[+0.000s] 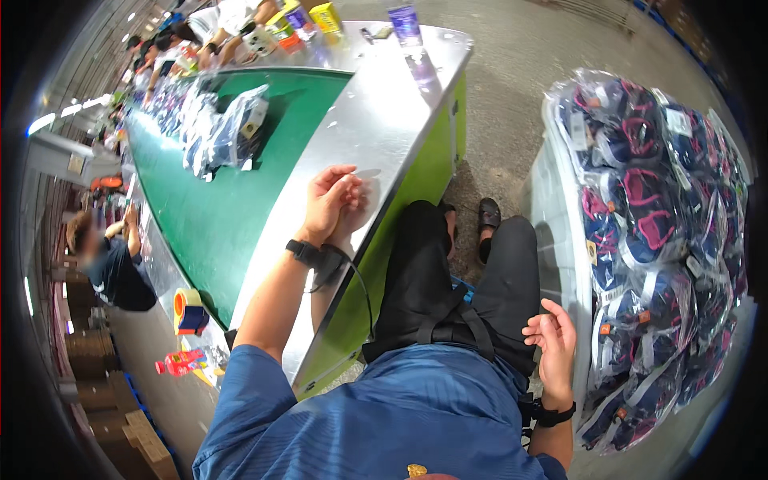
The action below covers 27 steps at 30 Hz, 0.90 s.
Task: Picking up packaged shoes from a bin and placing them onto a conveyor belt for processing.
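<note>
My left hand [330, 202] rests over the bare metal edge [356, 144] of the conveyor table, its fingers loosely bent and apart, with nothing visible in them. A dark band with a cable circles that wrist. My right hand [552, 346] hangs beside my thigh, fingers half curled and apart, holding nothing I can see. It is nearest to a large pale bin [560, 208] on the right. Navy and pink shoes [644, 212] in clear plastic bags are piled in that bin. On the green conveyor belt [232, 216], clear-bagged dark items [228, 132] lie toward the far left.
A purple pack [406, 26] and a yellow box [326, 18] stand at the table's far end. Tape rolls [190, 310] and a red-capped bottle [182, 362] sit at the near left. Across the belt is a person in dark clothes [120, 272]; others work farther along.
</note>
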{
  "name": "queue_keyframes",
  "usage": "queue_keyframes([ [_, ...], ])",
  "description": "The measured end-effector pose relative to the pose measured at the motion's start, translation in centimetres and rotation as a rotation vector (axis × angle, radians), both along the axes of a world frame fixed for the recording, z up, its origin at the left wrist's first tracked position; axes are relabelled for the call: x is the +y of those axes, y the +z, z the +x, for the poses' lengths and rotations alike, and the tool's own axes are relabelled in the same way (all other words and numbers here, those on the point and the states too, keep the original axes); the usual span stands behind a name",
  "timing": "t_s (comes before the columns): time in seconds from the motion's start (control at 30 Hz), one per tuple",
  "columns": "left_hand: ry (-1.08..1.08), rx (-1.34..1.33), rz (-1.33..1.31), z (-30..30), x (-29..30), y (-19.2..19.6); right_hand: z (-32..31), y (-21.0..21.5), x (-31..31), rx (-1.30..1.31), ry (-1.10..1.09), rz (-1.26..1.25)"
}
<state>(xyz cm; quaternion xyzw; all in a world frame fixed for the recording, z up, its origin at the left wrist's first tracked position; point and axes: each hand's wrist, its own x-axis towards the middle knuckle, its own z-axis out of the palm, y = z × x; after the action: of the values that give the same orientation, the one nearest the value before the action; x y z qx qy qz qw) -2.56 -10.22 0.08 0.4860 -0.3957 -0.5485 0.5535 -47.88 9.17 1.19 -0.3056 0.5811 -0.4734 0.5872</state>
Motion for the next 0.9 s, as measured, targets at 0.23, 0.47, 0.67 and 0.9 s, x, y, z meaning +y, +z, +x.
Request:
queue_keyframes([
  [0.23,-0.059,-0.022,0.011,-1.5,-0.1,-0.7,-0.6,-1.1,0.9,0.006,-0.008,-0.013],
  [0.47,0.015,0.13,-0.072,-0.4,-0.1,-1.3,-0.3,0.5,-0.1,0.018,0.024,-0.034],
  [0.67,-0.051,-0.051,-0.054,0.1,-1.4,-1.7,0.2,-0.5,-1.0,0.008,0.08,-0.033],
  [0.9,-0.041,-0.124,-0.026,0.1,-0.9,-1.9,-0.6,-1.3,-1.5,0.014,0.123,-0.081],
])
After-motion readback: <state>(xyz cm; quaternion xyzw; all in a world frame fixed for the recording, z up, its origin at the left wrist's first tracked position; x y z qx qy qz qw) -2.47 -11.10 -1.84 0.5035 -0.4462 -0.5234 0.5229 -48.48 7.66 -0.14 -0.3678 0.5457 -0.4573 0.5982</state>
